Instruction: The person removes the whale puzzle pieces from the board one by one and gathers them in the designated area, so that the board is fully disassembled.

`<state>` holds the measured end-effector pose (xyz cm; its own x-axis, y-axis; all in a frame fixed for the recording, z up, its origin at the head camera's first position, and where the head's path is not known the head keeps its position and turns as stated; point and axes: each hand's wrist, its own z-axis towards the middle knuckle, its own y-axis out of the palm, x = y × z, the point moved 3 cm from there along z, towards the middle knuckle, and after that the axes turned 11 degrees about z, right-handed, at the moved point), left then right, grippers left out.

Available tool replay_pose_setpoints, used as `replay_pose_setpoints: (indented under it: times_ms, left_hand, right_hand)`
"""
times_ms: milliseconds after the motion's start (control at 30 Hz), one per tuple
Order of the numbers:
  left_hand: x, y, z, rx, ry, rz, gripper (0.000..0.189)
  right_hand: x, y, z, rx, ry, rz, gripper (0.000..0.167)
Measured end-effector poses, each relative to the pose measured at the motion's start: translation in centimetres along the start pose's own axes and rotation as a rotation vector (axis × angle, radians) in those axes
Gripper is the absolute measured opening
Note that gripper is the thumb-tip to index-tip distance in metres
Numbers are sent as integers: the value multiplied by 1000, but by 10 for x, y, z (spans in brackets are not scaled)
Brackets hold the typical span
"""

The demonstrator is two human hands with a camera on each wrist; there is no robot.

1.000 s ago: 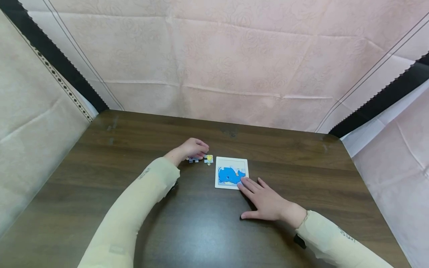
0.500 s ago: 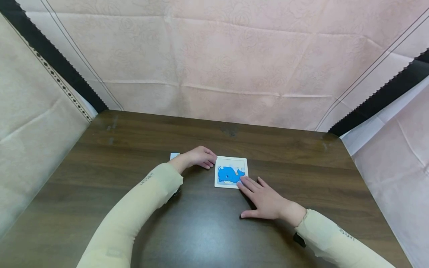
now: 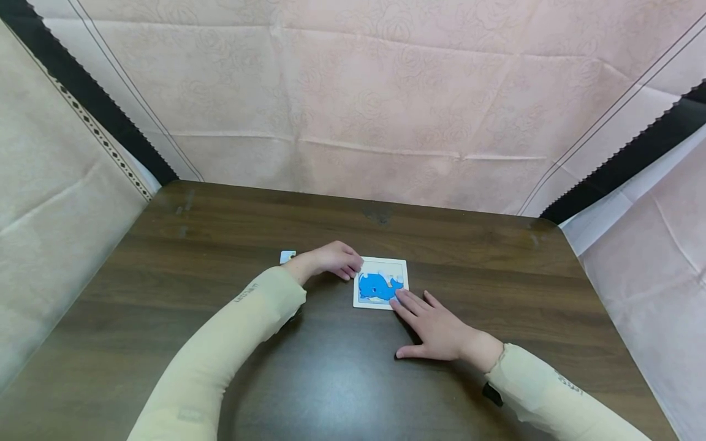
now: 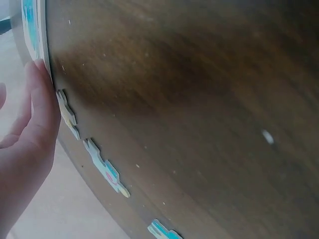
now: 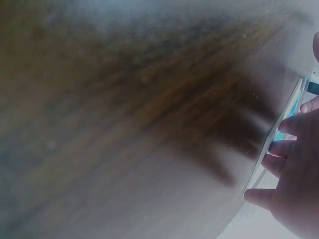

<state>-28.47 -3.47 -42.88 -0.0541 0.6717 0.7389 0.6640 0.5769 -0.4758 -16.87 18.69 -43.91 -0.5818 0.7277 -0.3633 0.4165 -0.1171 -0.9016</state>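
A square jigsaw tray (image 3: 386, 261) with a white border lies mid-table. A blue whale picture (image 3: 375, 286) fills its lower part. My left hand (image 3: 337, 259) reaches over the tray's upper left corner, fingers bent. In the left wrist view, the fingertips of that hand (image 4: 32, 127) meet the tray's edge (image 4: 42, 35); I cannot tell whether a piece is between them. My right hand (image 3: 436, 331) lies with fingers spread, fingertips on the tray's lower right corner. The right wrist view shows these fingers (image 5: 281, 149) along the tray's edge (image 5: 264, 154).
One loose jigsaw piece (image 3: 287, 256) shows left of my left wrist. In the left wrist view, pieces lie in a row on the wooden table: one beside the fingers (image 4: 68, 115), a middle piece (image 4: 105, 167) and a lower piece (image 4: 163, 230). Pale cloth (image 3: 353, 110) hangs behind the table.
My left hand has moved right, from above the loose pieces to the tray's upper left corner, now covering pieces seen earlier and uncovering the leftmost one. My right hand has stayed put.
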Motion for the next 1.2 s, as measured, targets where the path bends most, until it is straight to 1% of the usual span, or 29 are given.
replay_pose_setpoints:
  times_ms: [233,467,667,867,1033,1200]
  left_hand:
    - [2,3,2,-5,10,10,30]
    - [4,6,2,13,8,28,30]
    - [5,10,3,58,2,82,30]
    - [6,13,4,100,-15,95,27]
    - [6,14,6,106,-7,96,26]
    - [8,13,4,108,16,103,25]
  right_hand:
    - [-1,0,0,3,6,1,89]
    - [-1,0,0,-3,10,2,89]
    - [-1,0,1,-8,13,2,89]
    - [0,-2,2,-12,14,7,88]
    - [-2,-6,7,-3,11,11,86]
    - [-6,-7,19,-5,-4,7,88]
